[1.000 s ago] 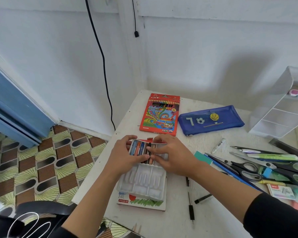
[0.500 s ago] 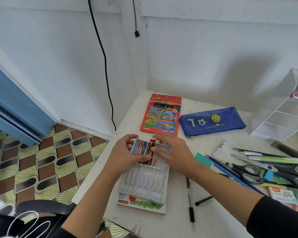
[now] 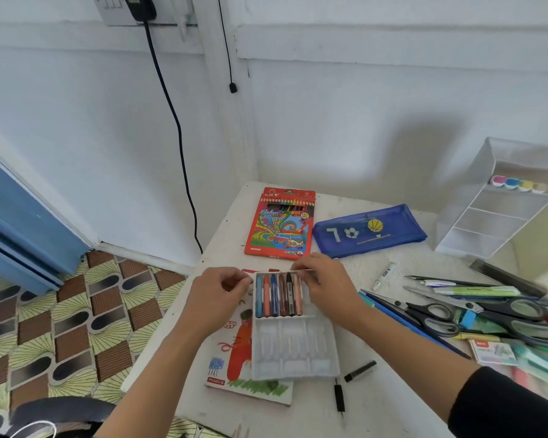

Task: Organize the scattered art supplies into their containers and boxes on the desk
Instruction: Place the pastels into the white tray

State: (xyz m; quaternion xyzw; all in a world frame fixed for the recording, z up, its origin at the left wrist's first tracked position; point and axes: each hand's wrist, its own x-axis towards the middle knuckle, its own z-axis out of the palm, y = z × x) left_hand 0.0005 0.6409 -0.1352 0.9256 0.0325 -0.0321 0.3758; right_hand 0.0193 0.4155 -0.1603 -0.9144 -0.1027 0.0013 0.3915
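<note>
At the desk's [image 3: 393, 403] near-left edge I see the white plastic crayon tray [image 3: 293, 346] lying flat over its illustrated box [image 3: 234, 349], long axis running away from me. Six crayons [image 3: 279, 295] fill only its far row, lengthwise. My left hand [image 3: 217, 298] pinches the tray's far-left corner; my right hand [image 3: 325, 284] grips its far-right edge

White wall [image 3: 345, 121] behind the counter. Wall socket plate [image 3: 114, 11] at top left, black plug [image 3: 140, 6] seated in it; black cable [image 3: 178, 134] runs down the wall to the skirting. Second thin black cord [image 3: 227, 45] hangs beside it, ending in a small black bead [image 3: 233, 87]. Blue panel [image 3: 23, 222] at left. Floor [image 3: 60, 311] patterned brown, black and yellow-green. Dark chair edge [image 3: 60, 409], bottom left.
</note>
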